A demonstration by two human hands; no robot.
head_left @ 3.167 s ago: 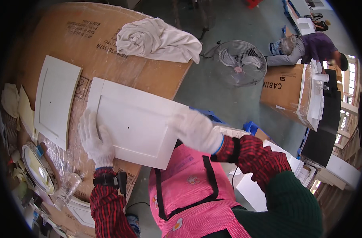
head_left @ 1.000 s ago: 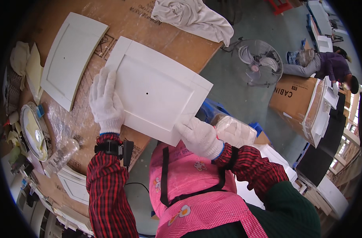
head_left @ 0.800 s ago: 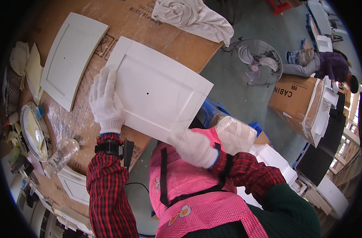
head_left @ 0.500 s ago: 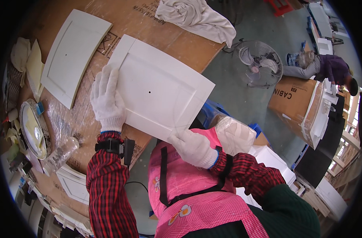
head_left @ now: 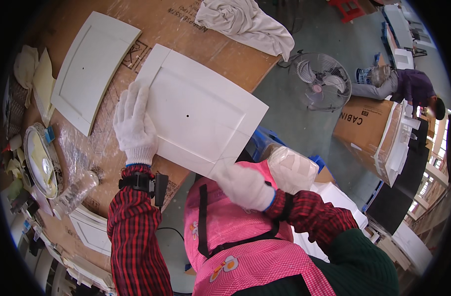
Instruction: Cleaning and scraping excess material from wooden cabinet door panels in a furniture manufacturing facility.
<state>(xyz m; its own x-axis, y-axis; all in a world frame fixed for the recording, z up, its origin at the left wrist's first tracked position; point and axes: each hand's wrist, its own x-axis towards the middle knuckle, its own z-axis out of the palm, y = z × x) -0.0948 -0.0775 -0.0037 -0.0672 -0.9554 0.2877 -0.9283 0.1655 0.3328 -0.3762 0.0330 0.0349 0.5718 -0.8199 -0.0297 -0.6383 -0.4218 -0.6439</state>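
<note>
Left hand (head_left: 136,123) lies spread on the white panel (head_left: 200,106) — right hand (head_left: 247,187) blurred, its grip impossible to tell.

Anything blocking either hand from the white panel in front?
Nothing visible. The gloved left hand lies flat over the left edge of the panel; the right hand is at its near corner, too blurred to confirm contact. The other white panel sits left, out of the way.

Past the near edge of the brown cardboard tabletop (head_left: 213,53), the white-gloved right hand (head_left: 245,187) blurs, grip unclear; the picture's top crops the crumpled off-white cloth (head_left: 245,23).
</note>
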